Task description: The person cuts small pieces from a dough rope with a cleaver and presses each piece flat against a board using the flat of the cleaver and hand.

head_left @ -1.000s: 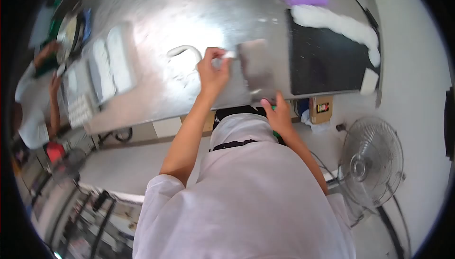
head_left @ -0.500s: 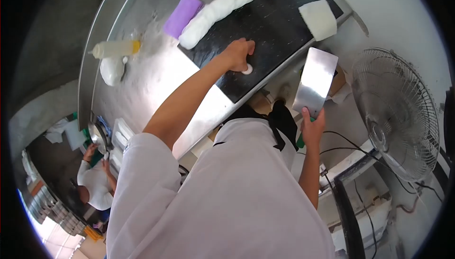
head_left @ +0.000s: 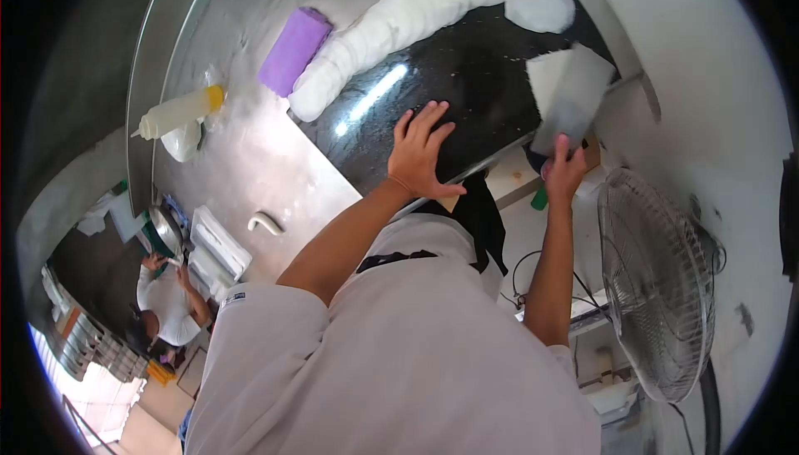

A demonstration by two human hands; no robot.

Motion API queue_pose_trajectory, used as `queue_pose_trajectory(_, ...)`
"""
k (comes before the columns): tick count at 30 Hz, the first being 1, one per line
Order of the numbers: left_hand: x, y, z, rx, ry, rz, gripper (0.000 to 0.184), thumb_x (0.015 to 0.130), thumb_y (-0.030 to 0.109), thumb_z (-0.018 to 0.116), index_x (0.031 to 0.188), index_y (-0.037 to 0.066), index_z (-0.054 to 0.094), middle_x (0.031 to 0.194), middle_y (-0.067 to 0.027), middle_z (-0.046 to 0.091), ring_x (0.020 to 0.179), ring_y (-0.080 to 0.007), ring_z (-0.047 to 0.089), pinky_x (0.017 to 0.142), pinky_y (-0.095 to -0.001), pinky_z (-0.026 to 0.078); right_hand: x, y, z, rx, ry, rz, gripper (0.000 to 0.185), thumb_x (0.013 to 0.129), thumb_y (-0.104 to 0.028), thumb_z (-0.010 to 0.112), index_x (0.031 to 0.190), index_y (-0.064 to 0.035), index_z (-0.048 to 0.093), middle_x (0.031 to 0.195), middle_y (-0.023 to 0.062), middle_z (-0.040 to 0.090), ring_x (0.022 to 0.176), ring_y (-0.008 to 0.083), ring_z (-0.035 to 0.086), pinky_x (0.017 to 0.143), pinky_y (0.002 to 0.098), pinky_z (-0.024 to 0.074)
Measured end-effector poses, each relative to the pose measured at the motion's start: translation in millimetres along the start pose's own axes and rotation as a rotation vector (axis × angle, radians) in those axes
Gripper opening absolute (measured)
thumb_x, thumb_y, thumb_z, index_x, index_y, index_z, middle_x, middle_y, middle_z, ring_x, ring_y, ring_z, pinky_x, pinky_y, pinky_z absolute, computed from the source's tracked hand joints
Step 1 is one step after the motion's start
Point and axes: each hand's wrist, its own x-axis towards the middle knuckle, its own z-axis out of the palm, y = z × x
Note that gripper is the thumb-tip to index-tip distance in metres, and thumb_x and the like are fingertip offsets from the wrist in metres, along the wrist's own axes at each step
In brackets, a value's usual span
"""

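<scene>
My left hand (head_left: 422,155) rests with spread fingers on the black board (head_left: 491,64), near its front edge; whatever its palm covers is hidden. My right hand (head_left: 564,168) grips a wide flat metal blade (head_left: 583,93) by its handle end, and the blade overlaps a cream cloth or pad (head_left: 547,79) at the board's right corner. A long row of overlapping white rounds (head_left: 399,22) lies along the board's far side. Beside its right end sits a single white round (head_left: 539,5). A purple folded cloth (head_left: 295,51) lies at the row's left end.
A squeeze bottle (head_left: 179,114) and a white bag lie at the metal table's far left. A curved white strip (head_left: 265,222) sits on the table, with white trays (head_left: 219,243) beyond. A co-worker (head_left: 171,305) is at the lower left. A fan (head_left: 657,284) stands at the right.
The view has swung from the table's middle to the board. My left hand has opened out on the board, nearer its front edge. My right hand has raised the blade over the cream pad.
</scene>
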Motion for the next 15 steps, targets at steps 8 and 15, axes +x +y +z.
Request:
queue_pose_trajectory(8, 9.2, 0.5, -1.9, -0.113, 0.037, 0.011, 0.092, 0.065, 0.074, 0.074, 0.127, 0.006, 0.061, 0.156, -0.0164, 0.045, 0.147, -0.0368, 0.037, 0.118, -0.0558, 0.026, -11.2, 5.3, 14.9, -0.239, 0.122, 0.030, 0.042, 0.105, -0.040, 0.061, 0.094, 0.0009, 0.058, 0.068, 0.0056, 0.057, 0.046, 0.0121, 0.049, 0.043, 0.0298, 0.0392)
queue_pose_trajectory(15, 8.7, -0.9, 1.4, -0.162, 0.135, 0.116, 0.083, 0.068, 0.065, 0.078, 0.126, 0.009, 0.060, 0.155, -0.0165, 0.044, 0.144, -0.0384, 0.037, 0.113, -0.0591, 0.026, -109.2, -8.1, 12.8, -0.203, 0.126, 0.048, 0.046, 0.104, -0.045, 0.061, 0.088, -0.0023, 0.057, 0.058, 0.0037, 0.052, 0.043, 0.0130, 0.048, 0.040, 0.0309, 0.0375)
